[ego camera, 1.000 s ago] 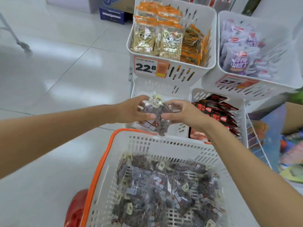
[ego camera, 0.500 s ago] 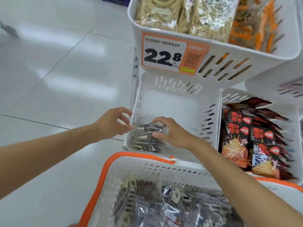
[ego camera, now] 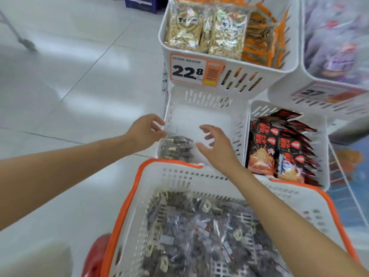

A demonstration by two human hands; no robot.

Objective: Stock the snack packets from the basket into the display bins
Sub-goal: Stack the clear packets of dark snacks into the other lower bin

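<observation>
Pale floor tiles (ego camera: 75, 80) lie left of the bins. Both grips are slack and empty now: the left hand (ego camera: 144, 128) is at the rim, and the right hand (ego camera: 216, 148) is spread-fingered just beside the dark snack packets (ego camera: 178, 147) it pressed down half a second ago. They rest in the lower-left display bin's (ego camera: 207, 96) near-left corner, so that batch looks delivered. Most of the bin floor is bare. The 22.8 bin (ego camera: 259, 80) overhangs its back, and the full basket (ego camera: 127, 206) crowds its front.
</observation>
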